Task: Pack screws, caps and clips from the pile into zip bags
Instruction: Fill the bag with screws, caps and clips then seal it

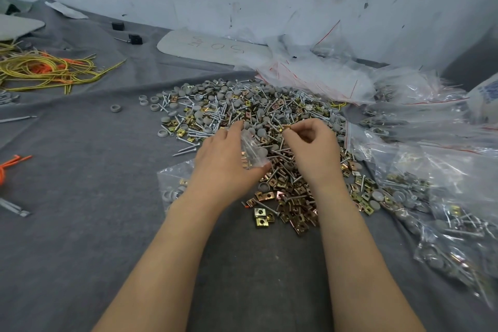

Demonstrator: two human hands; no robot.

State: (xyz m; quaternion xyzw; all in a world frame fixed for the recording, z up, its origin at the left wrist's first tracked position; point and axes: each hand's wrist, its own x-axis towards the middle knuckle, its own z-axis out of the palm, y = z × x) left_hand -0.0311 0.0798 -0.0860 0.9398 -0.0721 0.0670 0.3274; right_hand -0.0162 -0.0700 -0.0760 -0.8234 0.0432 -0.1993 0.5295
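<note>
A wide pile (242,116) of silver screws, grey round caps and brass-coloured square clips covers the grey cloth in the middle. My left hand (223,159) holds a small clear zip bag (252,152) with a few clips, a screw and a cap inside, just above the pile's near side. My right hand (312,145) hovers over the pile to the right of the bag, fingers curled, pinching a small brass clip (286,128) at its fingertips.
Filled zip bags (444,210) lie heaped on the right, and one more (172,186) under my left wrist. Empty bags with red seals (310,75) lie behind the pile. Yellow and orange cords (48,67) lie far left. A grey board (215,47) rests against the wall.
</note>
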